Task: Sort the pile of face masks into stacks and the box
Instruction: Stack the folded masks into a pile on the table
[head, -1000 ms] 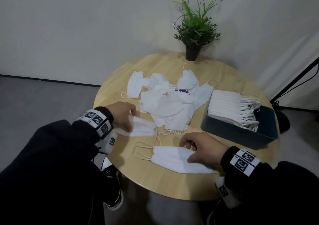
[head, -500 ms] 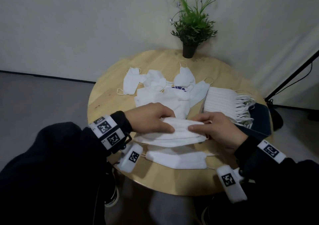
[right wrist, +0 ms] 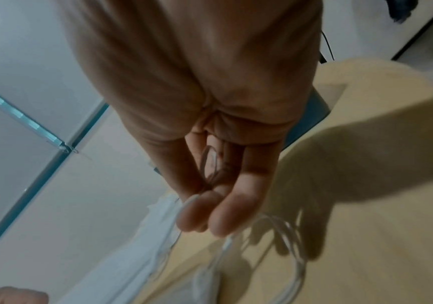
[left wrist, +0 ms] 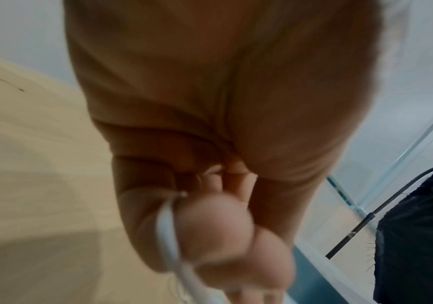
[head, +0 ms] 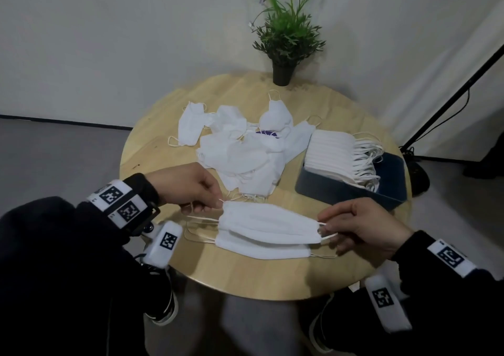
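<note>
A white folded face mask (head: pixel 268 223) is stretched between both hands just above the near part of the round wooden table (head: pixel 163 148). My left hand (head: pixel 215 202) pinches its left end; in the left wrist view the mask edge (left wrist: pixel 168 230) runs between thumb and finger. My right hand (head: pixel 326 226) pinches its right end and ear loop (right wrist: pixel 210 162). Directly beneath lies another white mask (head: pixel 261 248) flat on the table. A loose pile of white masks (head: pixel 240 151) covers the table's middle. A dark blue box (head: pixel 354 192) at the right holds a row of stacked masks (head: pixel 335 153).
A potted green plant (head: pixel 283 41) stands at the table's far edge against the wall. A black stand leg (head: pixel 450 96) slants down at the right, beside the table. Grey floor surrounds the table, and my shoes (head: pixel 166 309) show under its near edge.
My left hand picked a mask off the table's left side, my right hand left the near mask and joined it; both now hold the mask spread by its ends above the lying one.
</note>
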`<state>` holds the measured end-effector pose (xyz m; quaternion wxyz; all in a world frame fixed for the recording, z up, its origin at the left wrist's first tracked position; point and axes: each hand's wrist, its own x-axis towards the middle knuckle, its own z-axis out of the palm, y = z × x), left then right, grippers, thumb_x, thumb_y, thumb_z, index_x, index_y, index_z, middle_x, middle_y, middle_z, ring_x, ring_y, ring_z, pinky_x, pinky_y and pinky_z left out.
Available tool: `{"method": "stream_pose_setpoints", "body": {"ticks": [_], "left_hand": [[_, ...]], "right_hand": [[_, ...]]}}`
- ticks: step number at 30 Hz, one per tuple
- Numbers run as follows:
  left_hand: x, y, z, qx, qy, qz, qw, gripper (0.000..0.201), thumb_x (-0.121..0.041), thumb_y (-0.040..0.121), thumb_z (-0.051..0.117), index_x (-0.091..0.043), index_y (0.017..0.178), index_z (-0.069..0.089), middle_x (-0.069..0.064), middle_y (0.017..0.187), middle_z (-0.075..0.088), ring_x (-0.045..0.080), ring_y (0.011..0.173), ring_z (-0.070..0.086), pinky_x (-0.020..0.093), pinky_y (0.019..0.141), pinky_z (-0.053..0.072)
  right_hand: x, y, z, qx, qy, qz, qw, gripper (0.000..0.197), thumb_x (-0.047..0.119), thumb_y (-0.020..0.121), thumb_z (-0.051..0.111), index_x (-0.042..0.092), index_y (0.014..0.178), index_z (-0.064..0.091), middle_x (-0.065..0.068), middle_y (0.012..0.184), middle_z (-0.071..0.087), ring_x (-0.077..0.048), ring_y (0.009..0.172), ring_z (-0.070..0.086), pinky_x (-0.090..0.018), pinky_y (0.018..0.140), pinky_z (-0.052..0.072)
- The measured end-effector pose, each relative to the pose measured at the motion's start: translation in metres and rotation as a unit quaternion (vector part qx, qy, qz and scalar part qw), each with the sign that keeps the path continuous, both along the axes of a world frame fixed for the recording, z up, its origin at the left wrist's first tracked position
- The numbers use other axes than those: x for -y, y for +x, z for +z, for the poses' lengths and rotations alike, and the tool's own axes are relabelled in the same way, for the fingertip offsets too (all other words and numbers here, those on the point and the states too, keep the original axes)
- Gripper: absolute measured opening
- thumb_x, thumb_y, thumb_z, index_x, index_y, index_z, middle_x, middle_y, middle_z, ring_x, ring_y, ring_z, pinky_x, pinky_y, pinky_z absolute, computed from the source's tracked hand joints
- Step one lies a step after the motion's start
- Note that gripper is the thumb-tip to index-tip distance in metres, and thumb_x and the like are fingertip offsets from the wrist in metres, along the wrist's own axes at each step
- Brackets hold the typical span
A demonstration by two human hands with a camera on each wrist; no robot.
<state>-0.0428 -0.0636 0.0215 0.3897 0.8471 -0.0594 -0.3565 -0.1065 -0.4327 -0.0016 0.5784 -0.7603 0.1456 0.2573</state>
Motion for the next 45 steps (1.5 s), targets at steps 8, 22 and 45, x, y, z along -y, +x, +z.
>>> {"method": "stream_pose_setpoints", "body": {"ticks": [8, 22, 45], "left_hand": [[-0.01, -0.005, -0.028, -0.085, 0.03, 0.026, 0.996, 0.01, -0.003, 0.09, 0.075, 0.006, 0.094, 0.072, 0.017, 0.071, 0.063, 0.022, 0.055, 0.058, 0.033, 0.057, 0.058], [0.036, -0.03, -0.031, 0.217, 0.137, -0.196, 0.946, 0.07, -0.061, 0.062, 0.085, -0.043, 0.122, 0.053, -0.02, 0.118, 0.056, 0.005, 0.106, 0.057, 0.037, 0.092, 0.052], [0.042, 0.002, -0.038, 0.271, 0.112, -0.18, 0.939, 0.04, -0.06, 0.077, 0.075, -0.038, 0.107, 0.058, -0.014, 0.107, 0.058, 0.012, 0.099, 0.06, 0.036, 0.083, 0.052]], "right_hand": [[0.01, 0.002, -0.009, 0.007, -0.148, 0.062, 0.987, 0.011, -0.011, 0.08, 0.077, -0.001, 0.083, 0.078, -0.031, 0.07, 0.068, -0.016, 0.043, 0.05, -0.021, 0.04, 0.039], [-0.045, 0.001, -0.009, 0.261, -0.302, 0.272, 0.876, 0.072, 0.049, 0.068, 0.088, 0.03, 0.132, 0.062, 0.013, 0.121, 0.062, -0.001, 0.106, 0.057, -0.021, 0.094, 0.046], [-0.073, 0.031, -0.027, 0.226, -0.261, 0.213, 0.914, 0.05, 0.04, 0.081, 0.083, 0.024, 0.127, 0.067, 0.01, 0.111, 0.066, -0.001, 0.092, 0.06, -0.009, 0.079, 0.047]]}}
